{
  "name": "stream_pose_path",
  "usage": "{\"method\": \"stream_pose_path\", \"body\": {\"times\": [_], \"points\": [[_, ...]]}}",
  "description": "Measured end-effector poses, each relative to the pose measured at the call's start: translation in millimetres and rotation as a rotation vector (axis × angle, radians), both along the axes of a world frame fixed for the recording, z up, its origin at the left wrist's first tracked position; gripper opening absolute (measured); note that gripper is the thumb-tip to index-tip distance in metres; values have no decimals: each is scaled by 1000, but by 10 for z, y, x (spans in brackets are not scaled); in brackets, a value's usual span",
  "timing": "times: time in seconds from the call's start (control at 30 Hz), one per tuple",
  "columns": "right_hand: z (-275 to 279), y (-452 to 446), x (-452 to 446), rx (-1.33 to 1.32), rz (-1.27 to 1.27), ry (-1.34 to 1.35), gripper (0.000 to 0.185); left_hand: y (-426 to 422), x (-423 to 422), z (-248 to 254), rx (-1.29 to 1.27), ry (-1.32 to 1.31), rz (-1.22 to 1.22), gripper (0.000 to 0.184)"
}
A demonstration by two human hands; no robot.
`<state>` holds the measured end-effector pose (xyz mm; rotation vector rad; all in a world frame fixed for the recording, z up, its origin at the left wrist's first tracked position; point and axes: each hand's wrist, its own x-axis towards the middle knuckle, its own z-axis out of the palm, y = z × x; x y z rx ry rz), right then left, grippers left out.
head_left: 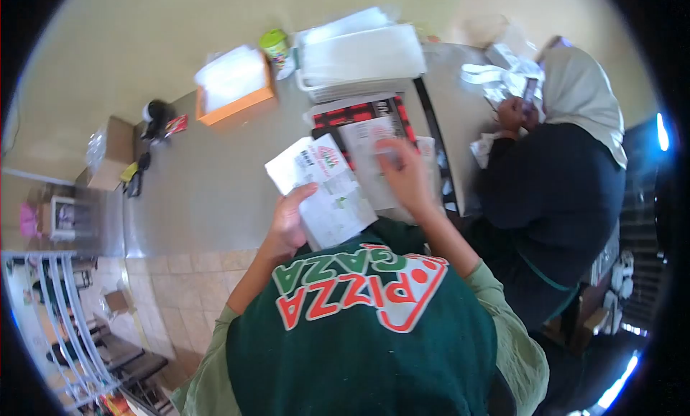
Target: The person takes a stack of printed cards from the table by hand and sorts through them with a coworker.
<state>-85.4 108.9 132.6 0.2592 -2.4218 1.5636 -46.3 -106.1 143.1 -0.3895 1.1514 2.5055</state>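
My left hand (pixel 289 218) is closed round the lower left edge of a white printed paper packet (pixel 332 193), thumb on top. The packet carries a red and green logo and the word "Beef", and it is tilted above the front of the metal table. My right hand (pixel 408 177) hovers just right of it, fingers curled and smeared by motion. Beneath that hand lies another white printed paper packet (pixel 365 139), partly hidden by the hand and the held packet. It rests on a black and red printed box or sheet (pixel 341 116).
A white basket (pixel 309 85) with stacked white sheets stands at the back, beside a green-lidded tub (pixel 274 46) and an orange box (pixel 241 112) of papers. A tape dispenser (pixel 136 173) lies left on the metal table (pixel 208 179). A co-worker (pixel 553 179) sits close on the right.
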Motion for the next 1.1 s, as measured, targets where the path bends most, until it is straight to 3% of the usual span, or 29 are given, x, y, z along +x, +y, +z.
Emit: {"method": "stream_pose_path", "body": {"times": [0.03, 0.13, 0.27, 0.37, 0.53, 0.67, 0.77, 0.8, 0.9, 1.0, 1.1], "points": [[19, -65, 55, -93, 46, -105, 16, 12, 1, -19, 24, 26, -13, 44], [174, -244, 166, -182, 169, -93, 19, 65, 2, 90, 17, 12, -26, 44], [303, -320, 159, -60, 66, -157, 24, 86, 3, 134, -77, -26, -15, 45], [292, -267, 142, -138, 87, -391, 21, 36, -3, 37, 46, -58, 1, 45], [87, -167, 60, -152, 49, -323, 20, 3, -4, -32, -23, -86, 7, 46], [173, -47, 25, -348, 12, -329, 38, 74, -4, 144, -4, 33, -53, 48], [288, 138, 4, 14, -55, -217, 48, 71, -9, 133, 23, 58, -58, 49], [115, 159, -58, 109, -68, 67, 37, 69, -10, 140, 24, 52, -57, 48], [54, 150, 5, 255, 101, 54, 24, 72, -12, 163, 23, 33, -67, 46], [258, -147, 161, 39, 227, -34, 16, 84, -18, 162, -12, 13, -63, 45], [332, -323, 223, -8, 213, -71, 26, 86, -9, 143, -52, -4, -26, 45]]}}
